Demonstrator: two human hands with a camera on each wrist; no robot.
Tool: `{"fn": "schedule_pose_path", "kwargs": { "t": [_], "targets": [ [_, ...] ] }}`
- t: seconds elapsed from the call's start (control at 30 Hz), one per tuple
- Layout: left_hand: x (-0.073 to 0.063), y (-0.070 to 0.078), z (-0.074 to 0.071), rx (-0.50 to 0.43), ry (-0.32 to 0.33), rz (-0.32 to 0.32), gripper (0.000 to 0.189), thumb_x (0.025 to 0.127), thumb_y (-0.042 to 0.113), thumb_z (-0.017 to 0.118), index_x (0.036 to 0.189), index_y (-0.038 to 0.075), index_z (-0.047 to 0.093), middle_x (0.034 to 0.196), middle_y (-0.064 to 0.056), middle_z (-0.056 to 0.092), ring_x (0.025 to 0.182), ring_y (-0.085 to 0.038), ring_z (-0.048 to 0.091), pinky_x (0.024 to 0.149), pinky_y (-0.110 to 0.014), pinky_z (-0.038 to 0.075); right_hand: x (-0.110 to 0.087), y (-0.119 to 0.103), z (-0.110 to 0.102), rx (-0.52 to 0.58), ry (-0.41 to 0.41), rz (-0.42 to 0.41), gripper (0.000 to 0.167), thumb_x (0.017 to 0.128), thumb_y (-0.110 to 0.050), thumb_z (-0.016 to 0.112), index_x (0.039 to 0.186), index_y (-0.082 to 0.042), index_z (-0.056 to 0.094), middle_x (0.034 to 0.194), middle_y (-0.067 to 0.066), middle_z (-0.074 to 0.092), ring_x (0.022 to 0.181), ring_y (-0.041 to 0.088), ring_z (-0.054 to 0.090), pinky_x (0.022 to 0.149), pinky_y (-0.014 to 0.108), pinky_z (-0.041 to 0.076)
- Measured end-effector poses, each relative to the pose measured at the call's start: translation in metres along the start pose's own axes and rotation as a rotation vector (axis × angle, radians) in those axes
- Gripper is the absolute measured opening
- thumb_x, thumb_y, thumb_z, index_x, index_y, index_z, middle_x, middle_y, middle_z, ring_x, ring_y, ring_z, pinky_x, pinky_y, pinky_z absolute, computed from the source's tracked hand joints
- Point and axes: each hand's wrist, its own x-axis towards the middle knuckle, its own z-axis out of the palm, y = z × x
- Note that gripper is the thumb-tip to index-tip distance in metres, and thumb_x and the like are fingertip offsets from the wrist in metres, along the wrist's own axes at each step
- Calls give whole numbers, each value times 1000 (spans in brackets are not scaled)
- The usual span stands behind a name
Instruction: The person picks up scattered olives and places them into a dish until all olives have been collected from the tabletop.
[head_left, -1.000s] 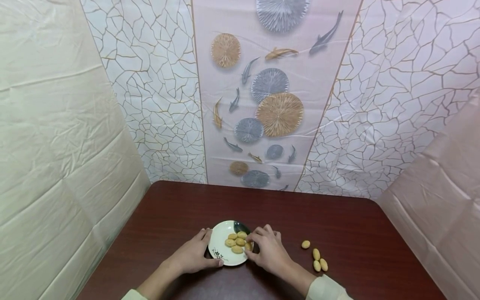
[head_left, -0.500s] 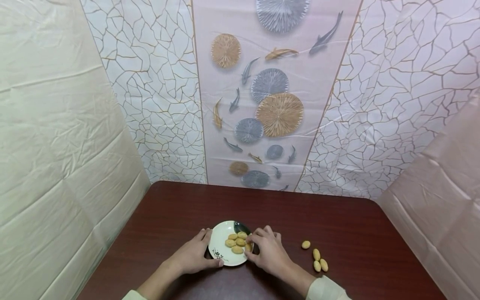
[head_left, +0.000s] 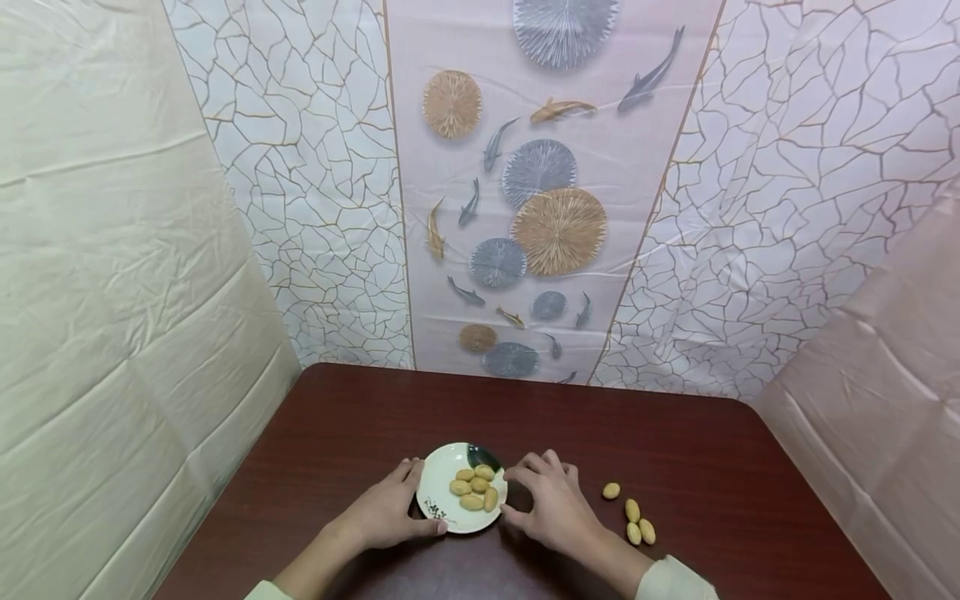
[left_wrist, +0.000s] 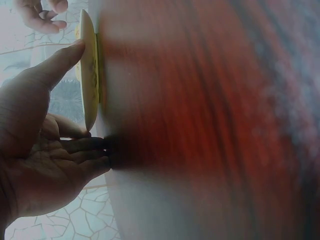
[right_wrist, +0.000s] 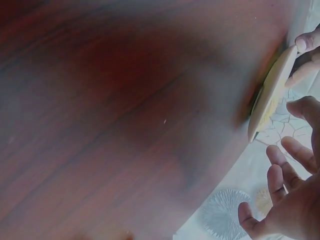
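Note:
My left hand holds the round white plate by its left side. Its thumb lies on the near rim, and in the left wrist view a fingertip meets the plate's edge. Several small tan-yellow oval pieces, like nuts in their shells, sit on the plate; one oval piece lies toward its right side. My right hand hovers just off the right rim with fingers loosely bent and apart. Nothing shows between these fingers in the right wrist view.
On the dark red table, right of my right hand, are several more oval pieces: one alone and a small cluster. Patterned cloth hangs behind the table, with plain cloth along the left side.
My right hand has let go of an oval piece on the plate and drawn back slightly to the right. The left hand stays put on the plate.

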Motion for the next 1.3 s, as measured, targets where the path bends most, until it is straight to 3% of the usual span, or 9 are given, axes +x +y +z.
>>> {"fn": "schedule_pose_path", "kwargs": {
  "t": [0.2, 0.47, 0.83, 1.3],
  "targets": [
    [-1, 0, 0, 2, 3, 2, 122, 86, 66, 87, 169, -8, 35, 174, -33, 38, 160, -50, 42, 123, -65, 46, -9, 6, -13, -25, -10, 15, 36, 87, -34, 95, 119, -21, 82, 112, -9, 70, 102, 14, 52, 86, 58, 47],
    [0, -1, 0, -9, -8, -5, 123, 86, 66, 86, 169, -8, 34, 174, -33, 37, 161, -50, 42, 123, -65, 46, -22, 21, -23, -100, 56, -8, 37, 84, -34, 96, 117, -22, 82, 112, -11, 72, 101, 14, 55, 83, 54, 49],
    [0, -3, 2, -12, -22, -12, 123, 87, 67, 86, 169, -8, 34, 175, -33, 36, 161, -50, 42, 122, -67, 47, -37, 38, -32, -133, 128, 18, 38, 79, -30, 99, 113, -23, 82, 108, -12, 72, 100, 13, 56, 84, 59, 51],
    [1, -2, 1, -24, -31, -9, 123, 87, 67, 85, 170, -6, 32, 175, -33, 35, 160, -51, 42, 122, -66, 46, -48, 67, -41, -165, 98, 103, 37, 81, -31, 98, 113, -21, 82, 108, -9, 73, 97, 13, 54, 83, 60, 50]
  ]
}}
